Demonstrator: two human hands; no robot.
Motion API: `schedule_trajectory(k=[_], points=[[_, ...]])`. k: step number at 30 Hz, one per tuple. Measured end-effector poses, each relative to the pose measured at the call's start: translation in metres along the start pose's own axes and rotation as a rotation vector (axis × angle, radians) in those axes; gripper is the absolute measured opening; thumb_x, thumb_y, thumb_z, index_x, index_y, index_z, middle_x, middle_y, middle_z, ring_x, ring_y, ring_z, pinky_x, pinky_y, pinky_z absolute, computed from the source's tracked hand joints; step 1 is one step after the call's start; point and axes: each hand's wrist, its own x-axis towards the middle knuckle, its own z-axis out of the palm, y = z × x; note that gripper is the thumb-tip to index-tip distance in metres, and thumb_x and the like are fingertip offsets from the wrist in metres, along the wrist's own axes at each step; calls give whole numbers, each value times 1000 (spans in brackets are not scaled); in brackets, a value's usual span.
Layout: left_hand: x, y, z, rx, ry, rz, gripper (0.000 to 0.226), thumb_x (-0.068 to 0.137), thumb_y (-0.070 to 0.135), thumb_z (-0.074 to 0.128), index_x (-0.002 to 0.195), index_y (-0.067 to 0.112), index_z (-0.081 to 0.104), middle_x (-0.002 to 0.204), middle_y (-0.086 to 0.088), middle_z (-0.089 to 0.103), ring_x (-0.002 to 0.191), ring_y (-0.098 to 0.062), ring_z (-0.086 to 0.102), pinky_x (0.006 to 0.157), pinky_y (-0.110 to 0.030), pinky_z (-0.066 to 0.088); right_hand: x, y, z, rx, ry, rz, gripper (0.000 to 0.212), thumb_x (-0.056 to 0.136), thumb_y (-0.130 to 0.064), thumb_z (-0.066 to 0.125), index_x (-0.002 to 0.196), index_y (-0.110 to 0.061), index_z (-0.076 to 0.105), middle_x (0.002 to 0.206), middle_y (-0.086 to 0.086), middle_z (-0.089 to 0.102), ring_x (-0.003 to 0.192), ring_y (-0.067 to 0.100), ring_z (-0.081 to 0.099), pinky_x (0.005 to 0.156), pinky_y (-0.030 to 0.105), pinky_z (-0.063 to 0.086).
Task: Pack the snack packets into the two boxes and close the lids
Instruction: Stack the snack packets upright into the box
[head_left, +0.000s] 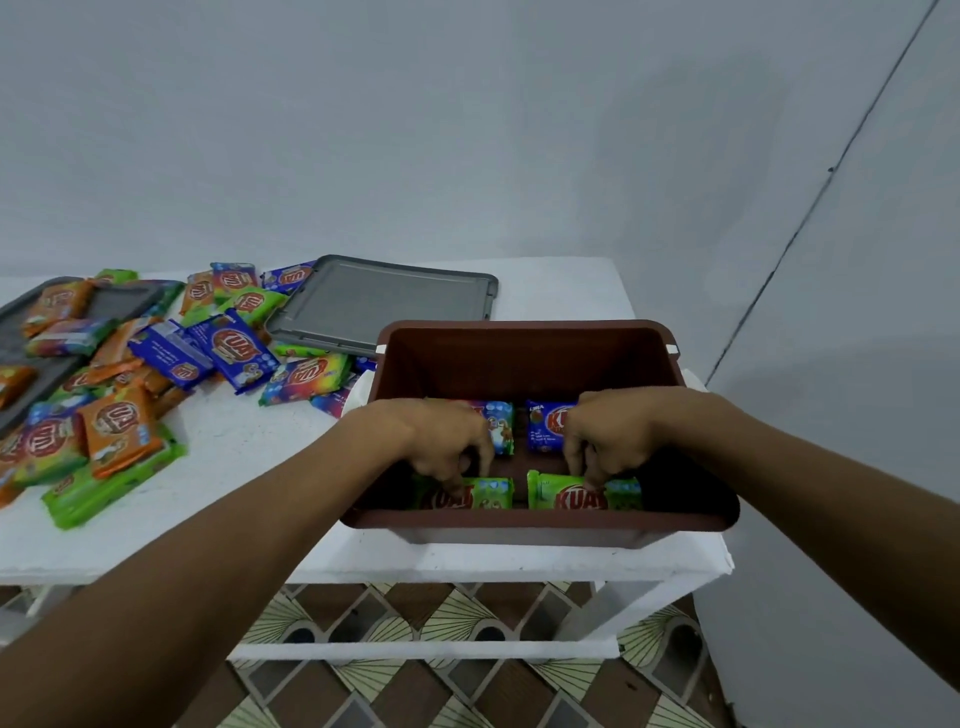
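Note:
A brown plastic box stands open at the table's right front. Both my hands reach down inside it. My left hand has its fingertips on a green snack packet at the near left of the box floor. My right hand pinches another green snack packet at the near right. Two blue packets lie behind them, one on the left and one on the right. A heap of loose snack packets covers the table's left half.
A grey lid lies flat behind the box, and a second grey lid sits at the far left under packets. The white table ends just right of the box, close to the wall. Patterned floor tiles show below.

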Motion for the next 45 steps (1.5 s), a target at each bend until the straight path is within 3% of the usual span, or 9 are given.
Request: schedule_trajectory(k=[3, 6, 9, 15, 20, 29, 35, 39, 45], points=[[1, -1, 1, 79, 83, -7, 39, 82, 32, 75, 118, 27, 62, 117, 5, 58, 105, -13, 50, 83, -34, 49, -1, -1, -1, -89, 210, 22, 29, 88, -37, 67, 116, -28, 63, 94, -11, 55, 93, 16, 54, 70, 29, 46], [2, 1, 2, 188, 203, -38, 70, 75, 39, 80, 135, 24, 46, 127, 4, 45, 110, -15, 45, 83, -35, 48, 1, -1, 1, -210, 315, 22, 52, 89, -40, 64, 137, -38, 45, 127, -2, 47, 112, 22, 52, 81, 37, 49], [3, -2, 4, 236, 193, -99, 89, 74, 43, 79, 147, 25, 32, 142, 3, 31, 122, -19, 38, 91, -36, 47, 1, -3, 3, -329, 262, 59, 63, 89, -44, 62, 145, -43, 33, 139, -2, 37, 120, 22, 44, 87, 38, 46], [0, -5, 7, 215, 144, -147, 89, 78, 32, 78, 150, 26, 26, 148, 3, 24, 122, -20, 39, 88, -36, 50, -2, -6, 2, -326, 286, 66, 57, 89, -55, 55, 142, -42, 39, 139, 0, 37, 122, 21, 41, 92, 44, 38], [-2, -2, 9, 225, 132, -147, 93, 77, 31, 77, 152, 23, 22, 147, 0, 22, 122, -21, 36, 87, -36, 50, 0, -11, 8, -345, 275, 50, 87, 77, -78, 50, 149, -35, 25, 146, 1, 30, 126, 21, 36, 97, 43, 36], [-2, -5, 9, 328, 126, -156, 99, 77, 39, 79, 153, 26, 17, 152, -1, 18, 127, -23, 35, 91, -38, 49, 5, -6, 8, -399, 175, 185, 110, 69, -71, 67, 153, -34, 8, 151, 3, 22, 131, 27, 29, 103, 51, 32], [-15, -1, 4, 458, 102, -150, 78, 80, 49, 71, 145, 20, 37, 143, -3, 41, 120, -23, 50, 98, -41, 44, 1, -7, 3, -323, 179, 148, 107, 70, -67, 70, 153, -34, 12, 148, 1, 26, 129, 23, 34, 101, 42, 37], [-45, -24, -2, 456, 323, -63, 62, 86, 61, 57, 131, 18, 55, 131, 0, 53, 119, -20, 50, 106, -42, 36, -7, -23, -15, -228, 351, 102, 84, 80, -60, 65, 149, -33, 27, 141, -3, 40, 125, 19, 42, 96, 36, 42], [-100, -93, 19, -9, 743, -5, 46, 95, 42, 54, 136, 20, 50, 135, 2, 48, 121, -15, 47, 98, -33, 45, -1, -68, -45, -134, 708, 61, 46, 89, -45, 62, 132, -32, 51, 121, -9, 59, 109, 12, 54, 82, 31, 48]])
